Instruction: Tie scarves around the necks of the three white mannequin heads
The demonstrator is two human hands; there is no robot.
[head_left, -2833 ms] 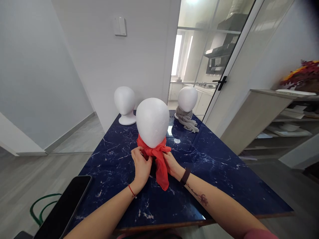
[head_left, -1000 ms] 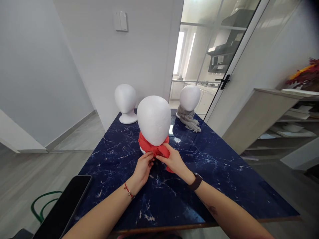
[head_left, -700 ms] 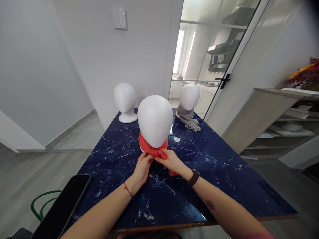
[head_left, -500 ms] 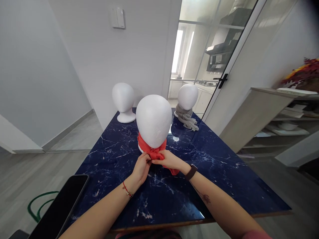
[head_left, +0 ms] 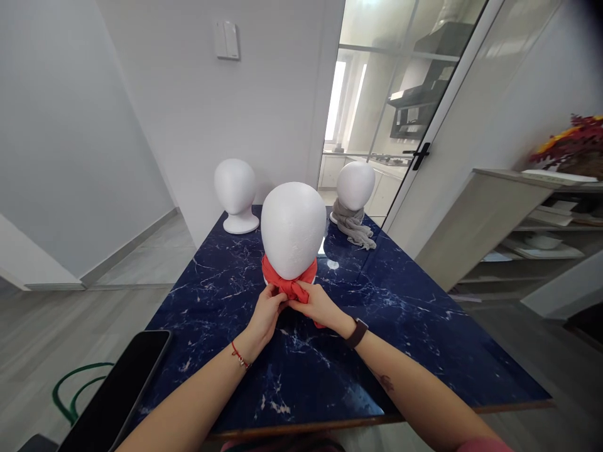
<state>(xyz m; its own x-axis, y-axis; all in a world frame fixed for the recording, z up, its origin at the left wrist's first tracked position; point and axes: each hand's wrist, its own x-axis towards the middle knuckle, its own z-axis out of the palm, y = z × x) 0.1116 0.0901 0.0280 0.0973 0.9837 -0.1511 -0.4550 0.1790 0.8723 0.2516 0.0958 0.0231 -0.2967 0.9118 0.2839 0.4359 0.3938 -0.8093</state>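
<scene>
A white foam mannequin head [head_left: 294, 229] stands before me on the table, a red scarf [head_left: 293, 290] wrapped around its neck and bunched into a knot at the front. My left hand [head_left: 267, 311] pinches the scarf at the left side of the knot. From the right, my right hand [head_left: 320, 306] grips the knot with thumb and fingers, and its fingertips come close to those of the left. Part of the scarf hangs below the right hand. The fingers partly hide the knot.
Behind stand a bare foam head [head_left: 234, 188] on the left and another foam head [head_left: 356, 186] with a grey scarf [head_left: 353, 225] on the right. A black phone [head_left: 125, 383] sits at the left edge of the dark blue marbled table [head_left: 400, 339]. Shelves [head_left: 499, 220] stand at right.
Both hands stay at the knot, with the right hand shifted slightly. The hanging red scarf end shows less below the right hand. The view has tilted a little.
</scene>
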